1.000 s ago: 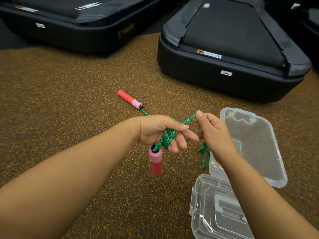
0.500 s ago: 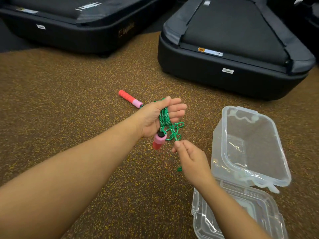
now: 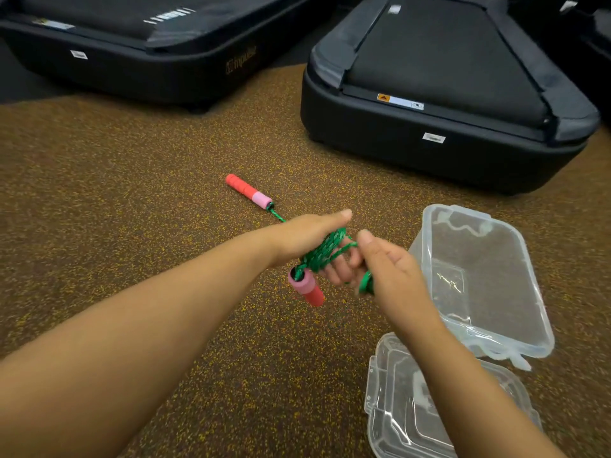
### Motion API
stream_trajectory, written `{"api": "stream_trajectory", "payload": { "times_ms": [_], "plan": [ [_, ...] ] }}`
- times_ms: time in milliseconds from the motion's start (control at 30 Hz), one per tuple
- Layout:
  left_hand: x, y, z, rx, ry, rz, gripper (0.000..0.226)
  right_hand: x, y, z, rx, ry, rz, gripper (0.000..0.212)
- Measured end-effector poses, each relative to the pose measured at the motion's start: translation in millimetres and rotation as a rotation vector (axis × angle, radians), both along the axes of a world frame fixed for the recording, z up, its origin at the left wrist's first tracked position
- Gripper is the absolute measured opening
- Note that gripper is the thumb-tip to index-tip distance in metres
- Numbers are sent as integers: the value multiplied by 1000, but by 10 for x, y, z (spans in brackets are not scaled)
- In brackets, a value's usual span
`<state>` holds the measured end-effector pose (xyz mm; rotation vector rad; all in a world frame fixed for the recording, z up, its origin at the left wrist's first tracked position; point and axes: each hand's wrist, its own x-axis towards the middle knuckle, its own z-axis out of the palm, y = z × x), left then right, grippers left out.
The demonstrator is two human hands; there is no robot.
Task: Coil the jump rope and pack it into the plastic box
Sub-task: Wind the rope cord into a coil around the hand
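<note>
The green jump rope (image 3: 325,251) looks light and limp, best held by its wound loops. The left hand (image 3: 310,239) is wrapped in those coils, one handle (image 3: 305,287) dangling; the right hand (image 3: 386,269) pinches the running cord. The far handle (image 3: 249,192) lies on the floor (image 3: 132,209), plastic box (image 3: 479,282) just right

open floor (image 3: 132,226) left, treadmills (image 3: 446,143) ahead

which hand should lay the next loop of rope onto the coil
The right hand. It pinches the free green rope just beside the coil, while the left hand is the form that the coil is wrapped around, with one handle dangling below it, so it cannot let go.
</note>
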<state>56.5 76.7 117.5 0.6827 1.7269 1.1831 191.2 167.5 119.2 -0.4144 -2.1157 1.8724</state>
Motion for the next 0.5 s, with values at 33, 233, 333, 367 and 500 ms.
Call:
{"api": "stream_trajectory", "payload": {
  "times_ms": [33,233,333,367,500],
  "plan": [
    [12,-20,35,-22,4,-73,57,-8,35,48,-62,-43,-38,43],
    [-10,-63,90,30,-20,-196,37,-23,171,-8,-184,-209,-191,43],
    [-48,-86,54,83,-67,-183,39,51,231,-67,-338,-173,-123,43],
    [-64,-94,44,91,-83,-175,39,83,250,-84,-364,-165,-96,41],
    [-101,-104,9,87,-137,-152,38,151,286,-162,-295,-114,-90,24]
  ]
}}
